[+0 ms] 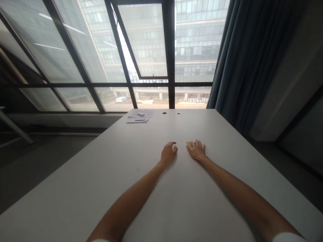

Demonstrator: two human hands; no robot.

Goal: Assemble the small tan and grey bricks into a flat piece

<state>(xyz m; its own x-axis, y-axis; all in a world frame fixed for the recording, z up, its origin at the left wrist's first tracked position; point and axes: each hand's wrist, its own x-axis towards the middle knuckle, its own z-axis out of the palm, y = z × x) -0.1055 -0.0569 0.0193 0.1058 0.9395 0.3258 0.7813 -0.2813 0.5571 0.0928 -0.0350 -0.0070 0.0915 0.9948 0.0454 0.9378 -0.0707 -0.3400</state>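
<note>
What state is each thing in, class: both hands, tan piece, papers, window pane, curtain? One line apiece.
Left hand: half-curled, thumb and fingers apart, nothing visibly held.
Right hand: fingers spread, over the tan piece.
Tan piece: partly covered by the right hand.
Papers: lying loosely overlapped.
Window pane: tilted open.
Curtain: drawn aside, hanging in folds.

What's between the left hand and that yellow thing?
In the head view, only bare white table shows between the left hand and the yellow thing.
</note>
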